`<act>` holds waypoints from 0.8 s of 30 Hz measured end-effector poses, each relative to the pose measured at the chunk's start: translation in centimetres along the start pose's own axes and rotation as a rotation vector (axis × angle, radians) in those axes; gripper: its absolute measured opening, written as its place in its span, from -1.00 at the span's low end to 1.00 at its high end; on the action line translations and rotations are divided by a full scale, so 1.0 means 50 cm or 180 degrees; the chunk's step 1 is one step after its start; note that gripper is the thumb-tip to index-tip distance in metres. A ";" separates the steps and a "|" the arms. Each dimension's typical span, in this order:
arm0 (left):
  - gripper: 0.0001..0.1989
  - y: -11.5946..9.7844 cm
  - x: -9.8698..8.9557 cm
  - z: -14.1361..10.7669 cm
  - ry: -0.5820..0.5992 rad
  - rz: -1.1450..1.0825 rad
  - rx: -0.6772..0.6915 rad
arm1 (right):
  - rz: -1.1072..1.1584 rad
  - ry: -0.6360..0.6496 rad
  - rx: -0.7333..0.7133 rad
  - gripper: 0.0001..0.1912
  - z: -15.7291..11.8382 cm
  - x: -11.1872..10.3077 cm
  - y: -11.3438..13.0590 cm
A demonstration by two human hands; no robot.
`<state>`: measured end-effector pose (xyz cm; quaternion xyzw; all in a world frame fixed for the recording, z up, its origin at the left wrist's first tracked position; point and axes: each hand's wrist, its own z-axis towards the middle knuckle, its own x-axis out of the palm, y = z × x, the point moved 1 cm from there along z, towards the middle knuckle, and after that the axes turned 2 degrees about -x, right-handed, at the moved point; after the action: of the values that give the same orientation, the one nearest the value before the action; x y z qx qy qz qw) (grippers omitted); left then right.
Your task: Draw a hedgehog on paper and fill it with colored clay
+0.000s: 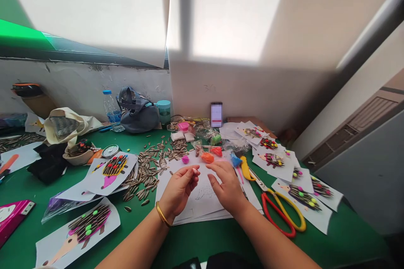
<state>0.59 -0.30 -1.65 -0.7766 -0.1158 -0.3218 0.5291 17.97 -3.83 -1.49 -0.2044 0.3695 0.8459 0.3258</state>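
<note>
The left hand [180,191] curls its fingers together, tips pinching what looks like a small pale bit [196,171], held above the near part of a white sheet [183,217]. The right hand [229,187] is open and appears to grip nothing, its fingers loosely spread over the same sheet, where a faint hedgehog drawing [205,192] shows between the 2 hands. Just beyond the fingertips are a pink ball [185,159] and orange clay [207,158]. Striped seeds [148,168] spread to the left; red-and-yellow scissors [279,214] lie to the right, near decorated hedgehog cards [307,208].
</note>
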 end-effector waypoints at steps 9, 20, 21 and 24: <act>-0.70 0.014 -0.001 0.002 0.0091 0.0899 0.0253 | 0.0787 0.0050 0.0293 -0.80 -0.016 0.027 0.029; -0.56 0.015 0.016 -0.013 0.0394 0.1103 -0.0054 | 0.1371 -0.0169 0.0792 -0.87 -0.016 0.029 0.001; -0.60 0.015 0.015 -0.012 0.0380 0.1158 -0.0047 | 0.1392 -0.0186 0.0749 -0.88 -0.015 0.027 0.002; -0.66 0.014 0.011 -0.008 0.0341 0.1455 0.0044 | 0.1428 -0.0193 0.0637 -0.91 -0.012 0.023 0.006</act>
<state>1.24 -1.04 -1.73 -0.7608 0.0891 -0.2335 0.5989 16.98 -3.99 -2.42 -0.0586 0.4776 0.8620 0.1595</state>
